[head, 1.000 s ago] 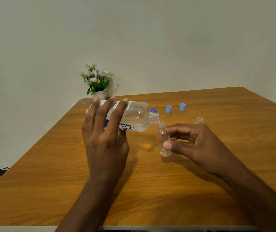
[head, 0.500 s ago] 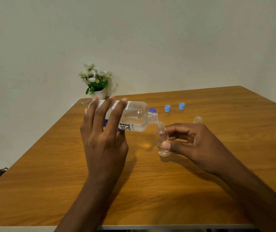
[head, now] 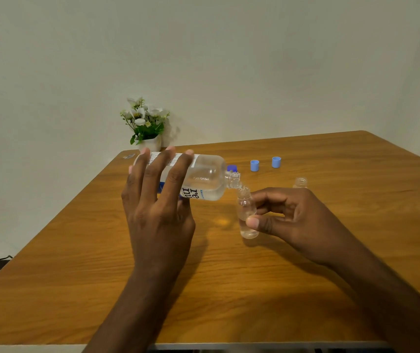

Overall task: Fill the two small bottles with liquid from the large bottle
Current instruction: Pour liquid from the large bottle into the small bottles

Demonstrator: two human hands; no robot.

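My left hand [head: 156,212] holds the large clear bottle [head: 205,179] tipped on its side, neck pointing right. Its open mouth rests right over the mouth of a small clear bottle [head: 246,212], which my right hand [head: 298,220] holds upright on the table between thumb and fingers. A little clear liquid lies in the bottom of this small bottle. The second small bottle [head: 300,182] stands open behind my right hand, mostly hidden by it.
Two light blue caps [head: 254,165] [head: 276,162] and a darker blue cap [head: 232,167] lie at the back of the wooden table [head: 229,289]. A small pot of white flowers [head: 148,126] stands at the far left corner by the wall.
Both hands have held their places, with the large bottle staying tipped over the small one. The liquid level in the small bottle looks slightly higher.
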